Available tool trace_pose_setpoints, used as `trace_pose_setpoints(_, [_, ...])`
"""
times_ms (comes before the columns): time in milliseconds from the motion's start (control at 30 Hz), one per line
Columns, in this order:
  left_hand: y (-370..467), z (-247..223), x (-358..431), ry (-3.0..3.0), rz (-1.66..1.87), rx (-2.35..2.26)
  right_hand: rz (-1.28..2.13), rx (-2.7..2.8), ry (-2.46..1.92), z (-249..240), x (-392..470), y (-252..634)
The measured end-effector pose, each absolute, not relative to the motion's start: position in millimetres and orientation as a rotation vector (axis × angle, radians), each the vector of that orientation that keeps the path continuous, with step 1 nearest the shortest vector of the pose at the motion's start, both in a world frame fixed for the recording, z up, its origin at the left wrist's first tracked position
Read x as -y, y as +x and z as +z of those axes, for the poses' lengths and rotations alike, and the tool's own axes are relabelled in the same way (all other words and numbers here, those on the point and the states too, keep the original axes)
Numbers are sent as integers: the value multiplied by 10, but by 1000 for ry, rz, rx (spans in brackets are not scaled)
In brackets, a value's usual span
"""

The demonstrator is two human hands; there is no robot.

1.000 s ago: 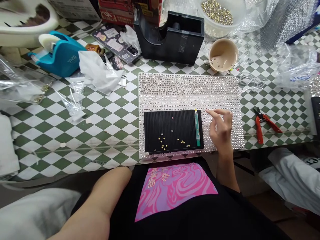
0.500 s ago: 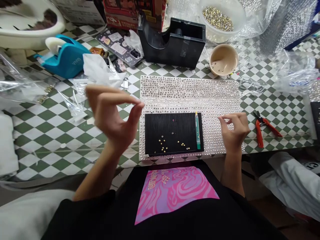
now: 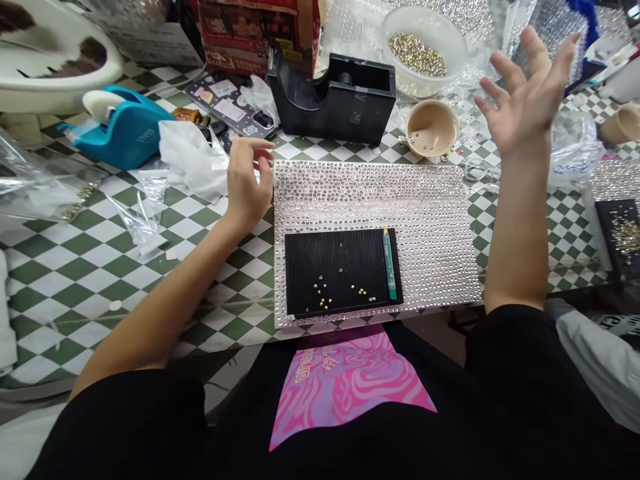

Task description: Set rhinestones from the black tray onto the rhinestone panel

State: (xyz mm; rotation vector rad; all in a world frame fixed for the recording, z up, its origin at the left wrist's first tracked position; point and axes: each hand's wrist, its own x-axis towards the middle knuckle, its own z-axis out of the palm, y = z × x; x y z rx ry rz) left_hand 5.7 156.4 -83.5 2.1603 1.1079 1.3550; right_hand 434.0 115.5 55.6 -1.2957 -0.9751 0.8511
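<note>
Two bare hands in the head view. We have the right hand (image 3: 530, 110) raised off to the right, palm up, fingers spread, nothing in it. It's up past the beige cup (image 3: 431, 125), with the forearm to the right of the studded board (image 3: 435, 227).

Left hand (image 3: 249, 183) is at the board's upper left edge, fingers loosely bent, gap between thumb and index. We see no item in it; can't tell if it's gripping the edge or just beside it.

Board lies flat on the checkered table (image 3: 90, 267), covered in rows of shiny stones. Black ridged tray (image 3: 363, 253) sits on its lower left part. On the tray we count one green pen (image 3: 389, 267) along the right side, plus small gold beads (image 3: 362, 291) scattered toward the bottom.

Beyond the board: black tape dispenser (image 3: 333, 110), then the cup with a few bits inside. White tissue (image 3: 193, 160) lies left of the left hand.
</note>
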Motion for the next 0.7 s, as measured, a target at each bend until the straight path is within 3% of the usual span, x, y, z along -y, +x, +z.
trace_pose_setpoints(333, [65, -989, -1573, 2151, 1367, -1116, 948, 352, -1057, 425, -1659, 4060])
trace_pose_setpoints(700, [70, -939, -1538, 2144, 1280, -1147, 959, 383, -1182, 216, -1597, 4125])
